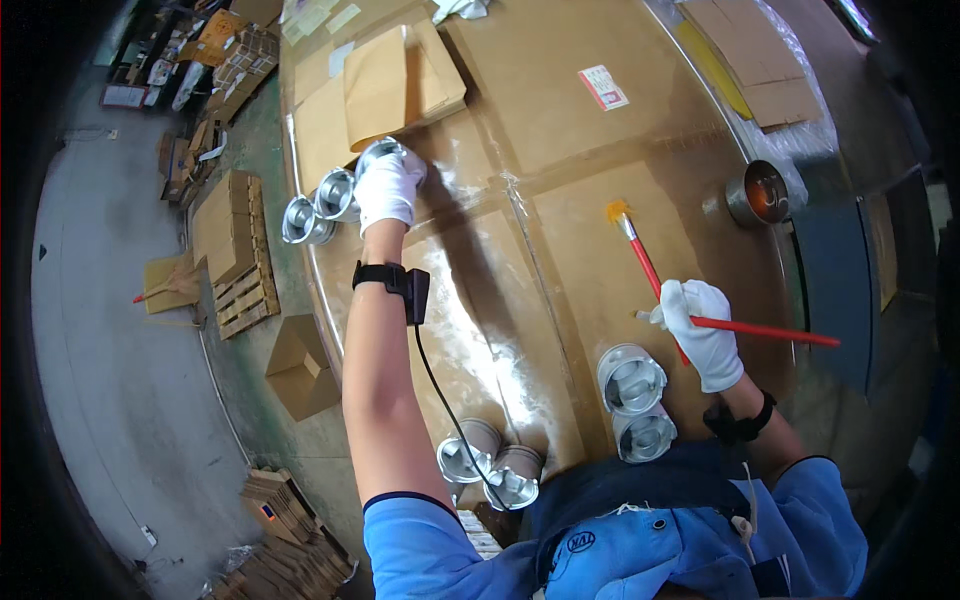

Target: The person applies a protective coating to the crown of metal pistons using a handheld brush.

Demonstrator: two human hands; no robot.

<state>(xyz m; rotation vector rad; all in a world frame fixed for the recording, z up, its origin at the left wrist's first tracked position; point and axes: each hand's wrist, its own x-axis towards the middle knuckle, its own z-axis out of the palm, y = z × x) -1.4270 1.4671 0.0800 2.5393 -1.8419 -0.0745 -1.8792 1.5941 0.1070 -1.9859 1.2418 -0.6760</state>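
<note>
My left hand (388, 195), in a white glove, reaches to the far left of the covered table and grips the rim of a silver metal piston (378, 150). Its fingertips are partly hidden. Two more pistons (336, 194) stand beside it at the table's left edge. My right hand (700, 330), also gloved, is closed around a thin red-handled brush (775, 330) that points right. A second red brush (642, 255) with orange-wet bristles passes under the same hand, seemingly held too. Close to this hand, two pistons (632, 380) stand near the front edge.
More pistons (515, 478) stand at the near edge by my body. A metal can (757, 193) with orange liquid sits at the right edge. Brown paper sheets (380, 85) lie far left, flat cardboard (755, 60) far right. Left on the floor are a pallet (248, 300) and cartons.
</note>
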